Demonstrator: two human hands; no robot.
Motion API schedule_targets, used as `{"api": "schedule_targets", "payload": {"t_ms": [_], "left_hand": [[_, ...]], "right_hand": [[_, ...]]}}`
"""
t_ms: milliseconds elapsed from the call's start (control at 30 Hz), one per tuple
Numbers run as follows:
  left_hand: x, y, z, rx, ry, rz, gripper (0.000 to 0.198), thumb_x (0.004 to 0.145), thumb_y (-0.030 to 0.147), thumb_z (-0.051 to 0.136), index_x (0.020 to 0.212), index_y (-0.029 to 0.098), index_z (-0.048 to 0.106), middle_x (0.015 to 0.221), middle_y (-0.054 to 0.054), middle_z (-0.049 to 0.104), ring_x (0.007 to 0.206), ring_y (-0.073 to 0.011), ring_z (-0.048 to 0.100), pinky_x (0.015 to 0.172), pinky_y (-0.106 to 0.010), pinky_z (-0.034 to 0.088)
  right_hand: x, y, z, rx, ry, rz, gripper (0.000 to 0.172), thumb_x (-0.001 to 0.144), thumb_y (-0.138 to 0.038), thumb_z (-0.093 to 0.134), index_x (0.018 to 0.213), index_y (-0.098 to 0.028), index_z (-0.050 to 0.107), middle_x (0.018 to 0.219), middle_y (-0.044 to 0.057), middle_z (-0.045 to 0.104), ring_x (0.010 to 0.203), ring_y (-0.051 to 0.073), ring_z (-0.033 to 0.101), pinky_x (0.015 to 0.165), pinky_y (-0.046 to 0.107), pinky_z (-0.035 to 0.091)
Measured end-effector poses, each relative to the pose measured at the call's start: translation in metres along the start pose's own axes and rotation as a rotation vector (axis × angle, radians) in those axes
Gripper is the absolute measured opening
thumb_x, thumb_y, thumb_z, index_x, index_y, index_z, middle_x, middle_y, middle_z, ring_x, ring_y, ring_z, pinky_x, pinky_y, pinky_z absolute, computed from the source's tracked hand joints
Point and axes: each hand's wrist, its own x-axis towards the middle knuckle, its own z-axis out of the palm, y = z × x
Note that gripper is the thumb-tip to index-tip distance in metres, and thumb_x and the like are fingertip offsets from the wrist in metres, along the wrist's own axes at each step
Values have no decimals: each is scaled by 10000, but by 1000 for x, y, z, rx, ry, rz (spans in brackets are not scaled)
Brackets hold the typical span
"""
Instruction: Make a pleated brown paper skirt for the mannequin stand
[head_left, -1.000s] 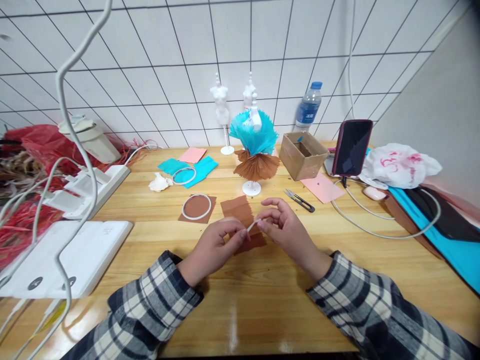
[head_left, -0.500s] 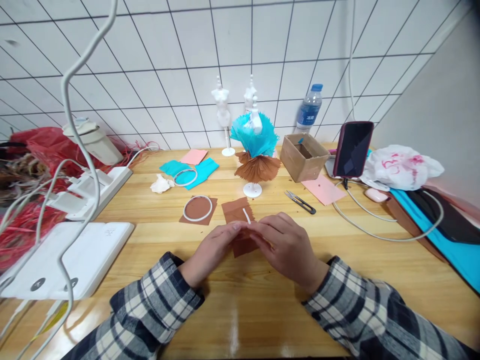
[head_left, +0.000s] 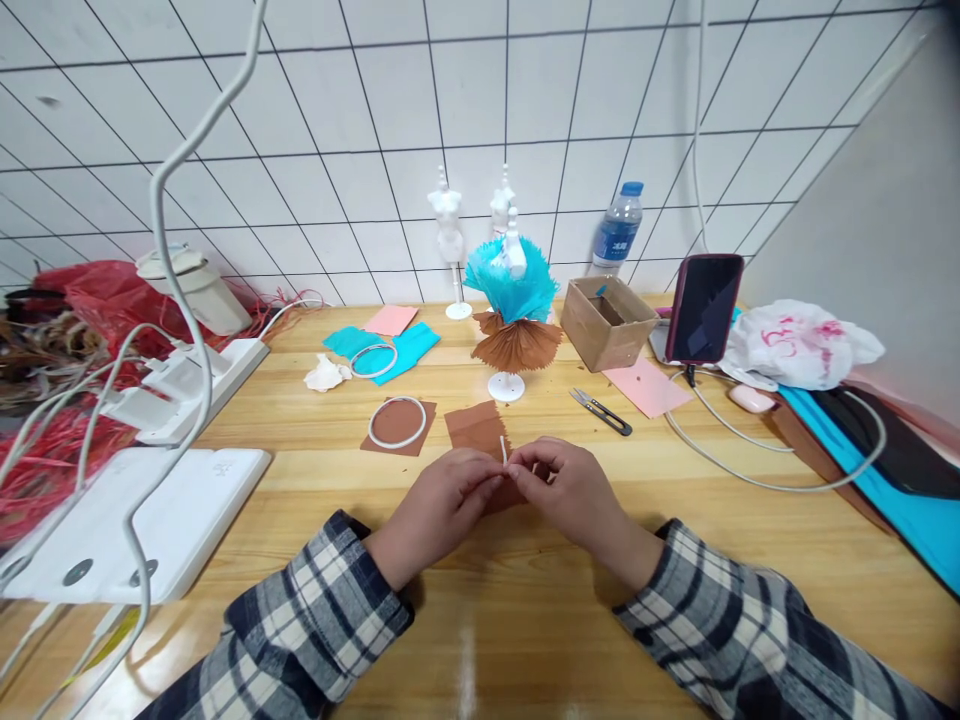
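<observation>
My left hand [head_left: 454,498] and my right hand [head_left: 576,497] meet at the fingertips, both closed in a pinch. A thin white strip [head_left: 503,449] sticks up from between them; its lower end is hidden by the fingers. Under and behind the hands lies a brown paper sheet [head_left: 474,426] with a zigzag right edge, partly covered. To its left, a white ring [head_left: 373,425] rests on a brown square [head_left: 423,418]. Just beyond stands a small white mannequin [head_left: 513,255] dressed in pleated blue paper [head_left: 487,285] over pleated brown paper [head_left: 517,345].
Small scissors [head_left: 601,411] lie right of the hands, near a pink sheet [head_left: 649,387] and cardboard box [head_left: 609,330]. Blue pieces [head_left: 411,350] with another ring lie back left. A phone [head_left: 705,308] stands at right; a power strip [head_left: 232,370] and cables [head_left: 176,290] occupy the left.
The fingertips have drawn into a tighter pinch, and the white strip now stands more upright, with less of it showing. The view has tilted slightly upward.
</observation>
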Motion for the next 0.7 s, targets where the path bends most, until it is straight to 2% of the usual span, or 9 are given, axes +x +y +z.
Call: {"api": "schedule_targets", "payload": {"t_ms": [100, 233, 367, 533, 700], "left_hand": [[-2, -2, -2, 79, 27, -6, 184, 934, 244, 499, 957, 192, 674, 887, -48, 708, 824, -165, 621, 763, -300, 479], [-2, 2, -6, 83, 46, -38, 174, 917, 251, 514, 910, 193, 678, 852, -44, 711, 793, -164, 632, 742, -285, 473], [0, 6, -5, 59, 71, -111, 161, 881, 235, 540, 859, 189, 693, 826, -38, 721, 752, -157, 642, 704, -264, 468], [0, 7, -5, 121, 44, -183, 200, 874, 272, 546, 800, 198, 717, 773, -28, 727, 702, -145, 641, 649, -237, 443], [-2, 11, -3, 243, -5, -173, 223, 868, 277, 539, 770, 206, 726, 733, -32, 711, 677, -147, 624, 633, -239, 423]], "right_hand": [[-2, -3, 5, 177, -28, 136, 131, 813, -270, 616, 778, -203, 722, 729, 15, 707, 621, 143, 590, 586, 264, 455], [-6, -5, 9, 256, 10, 193, 147, 804, -291, 634, 814, -191, 741, 792, 31, 728, 692, 155, 617, 646, 271, 470], [-6, -5, 8, 240, 10, 157, 131, 801, -259, 632, 807, -196, 746, 785, 27, 721, 677, 141, 604, 614, 251, 455], [-7, -3, 9, 125, -2, 46, 143, 790, -264, 649, 876, -207, 748, 789, 22, 700, 629, 123, 564, 578, 242, 438], [-5, -1, 11, 37, 4, 53, 73, 759, -218, 634, 764, -196, 703, 712, 2, 656, 620, 115, 544, 588, 238, 427]]}}
